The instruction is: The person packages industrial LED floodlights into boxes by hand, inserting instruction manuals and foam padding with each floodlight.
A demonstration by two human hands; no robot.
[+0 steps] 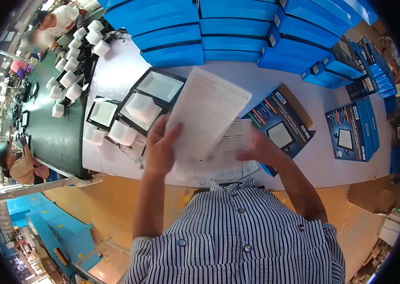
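Observation:
My left hand (162, 149) grips a thick stack of white paper leaflets (212, 106) by its left edge, holding it tilted above the table. My right hand (264, 149), somewhat blurred, is closed at the edge of a printed sheet (234, 139) that sticks out beneath the stack. More printed papers (214, 174) lie on the table below. An open printed carton (299, 118) lies just beyond my right hand. Left of the stack are black-framed floodlights (160, 85), with white foam blocks (123, 133) on and beside them.
Blue cartons (233, 28) are piled along the far side of the white table (186, 66). More printed boxes (351, 130) stand at the right. On the left runs a green conveyor (60, 135) carrying foam-padded lamps. Two people (22, 163) work along it.

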